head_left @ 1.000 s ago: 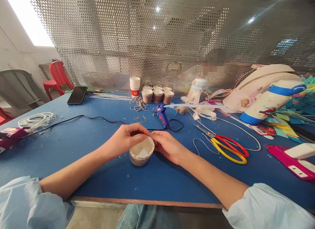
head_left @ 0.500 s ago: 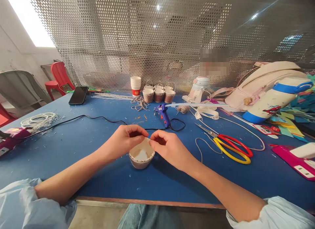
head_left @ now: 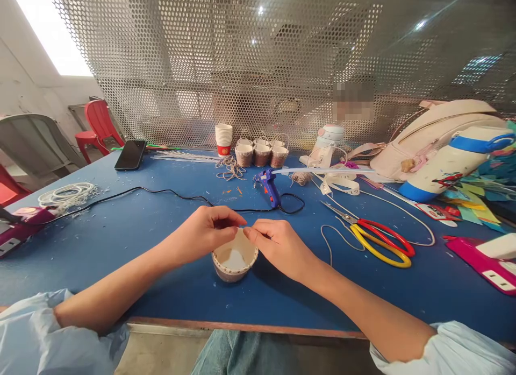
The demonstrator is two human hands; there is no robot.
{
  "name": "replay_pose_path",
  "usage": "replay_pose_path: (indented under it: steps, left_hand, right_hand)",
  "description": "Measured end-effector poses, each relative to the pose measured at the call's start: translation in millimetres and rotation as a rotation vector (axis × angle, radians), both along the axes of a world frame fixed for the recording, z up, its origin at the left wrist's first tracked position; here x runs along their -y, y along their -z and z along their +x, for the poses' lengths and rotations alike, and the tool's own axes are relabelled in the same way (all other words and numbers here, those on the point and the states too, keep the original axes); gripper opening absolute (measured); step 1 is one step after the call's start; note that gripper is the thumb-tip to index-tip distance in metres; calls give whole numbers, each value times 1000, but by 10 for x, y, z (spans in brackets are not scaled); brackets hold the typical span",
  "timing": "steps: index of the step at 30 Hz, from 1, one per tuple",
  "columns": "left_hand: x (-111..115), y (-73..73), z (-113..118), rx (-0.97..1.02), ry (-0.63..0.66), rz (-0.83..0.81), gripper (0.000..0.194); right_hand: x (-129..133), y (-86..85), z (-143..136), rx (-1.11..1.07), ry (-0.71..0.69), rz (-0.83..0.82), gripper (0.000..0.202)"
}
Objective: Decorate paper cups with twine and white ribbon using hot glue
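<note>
A small paper cup wrapped in brown twine (head_left: pixel 231 274) is on the blue table before me, tilted a little so that its pale inside shows. My left hand (head_left: pixel 207 235) has thumb and fingers closed at the cup's far left rim. At the far right rim my right hand (head_left: pixel 278 243) pinches, its fingertips close to those of the left. Whether a thin strand lies between the fingertips is too small to make out. Beyond the hands lies a blue glue gun (head_left: pixel 270 191) with a long clear glue stick in it.
Scissors with red and yellow handles (head_left: pixel 382 243) lie to the right. Finished small baskets (head_left: pixel 262 154) and stacked paper cups (head_left: pixel 223 141) line the back, near a phone (head_left: pixel 130 155). A black cord (head_left: pixel 137 190) crosses leftward. A power strip (head_left: pixel 489 267) sits far right.
The cup has shifted slightly right and toward me. My right fingers have flattened closer together, and both hands have come nearer each other at the far rim.
</note>
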State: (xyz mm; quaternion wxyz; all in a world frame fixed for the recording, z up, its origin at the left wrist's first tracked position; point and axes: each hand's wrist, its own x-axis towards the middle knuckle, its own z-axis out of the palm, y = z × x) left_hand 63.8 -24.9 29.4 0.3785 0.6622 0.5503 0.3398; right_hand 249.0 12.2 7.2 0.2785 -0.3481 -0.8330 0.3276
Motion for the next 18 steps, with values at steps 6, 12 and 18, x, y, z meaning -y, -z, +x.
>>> replay_pose_path:
  steps: [6,12,18]
  left_hand:
    - [-11,38,-19,1,1,-12,21]
    - [-17,22,7,34,-12,-55,17]
    - [-13,-6,9,-1,-17,-46,14]
  right_hand:
    - [-15,21,20,41,-39,-95,51]
    - [21,-18,34,-103,14,30,38]
    - [69,-44,19,-71,50,118,16]
